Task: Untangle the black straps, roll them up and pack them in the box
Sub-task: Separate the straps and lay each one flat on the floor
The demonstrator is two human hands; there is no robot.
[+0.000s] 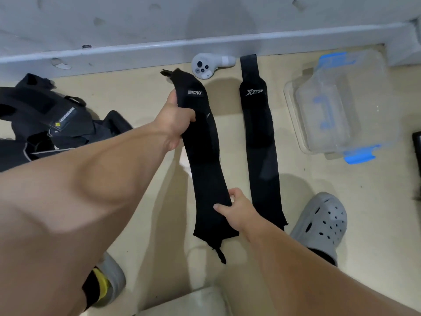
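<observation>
A wide black strap (205,156) with a white logo near its far end is stretched out lengthwise above the beige floor. My left hand (175,119) grips its far part just below the logo. My right hand (232,208) pinches its near part, thumb on top. A short tail hangs from the near end. A second black strap (259,137) marked XTEP lies flat and straight on the floor to the right, untouched. The clear plastic box (341,106) with blue latches stands at the right, beyond that strap.
A pile of other black straps and gear (50,122) lies at the left. A white hand controller (207,65) rests by the grey wall base (136,51). My feet in grey clogs (321,224) stand near the straps. A dark object (417,165) sits at the right edge.
</observation>
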